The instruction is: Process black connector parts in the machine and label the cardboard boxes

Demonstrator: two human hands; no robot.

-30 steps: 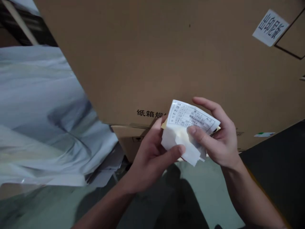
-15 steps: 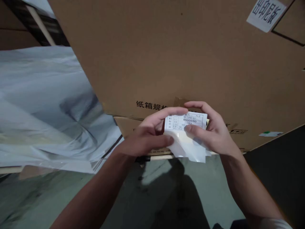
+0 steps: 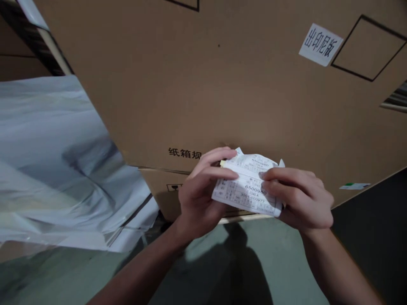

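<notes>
Two bare hands come through to me on the head camera, both in front of the lower part of a large brown cardboard carton (image 3: pixel 178 93). Between them, in front of the carton's lower edge, I have a creased piece of white paper printed with black tables and text (image 3: pixel 251 192); I can read 6500980 on it twice, and a bit of yellow shows at its upper left corner. My left hand (image 3: pixel 203 195) is clamped on the paper's left end, fingers over the printed face, and my right hand (image 3: pixel 303 199) is clamped on its right end. I cannot tell whether the paper touches the carton. On the carton's face, left of the paper, I see a line of black printed characters (image 3: pixel 185 153); toward the carton's upper right is a white rectangular sticker with black characters (image 3: pixel 321 44), and near its lower right edge a small white-and-green label (image 3: pixel 355 186). Left of the carton lies wrinkled white sheeting (image 3: pixel 47 161). Below the carton I see grey-green floor (image 3: pixel 292 262) with a dark shadow (image 3: pixel 229 271) across it.
</notes>
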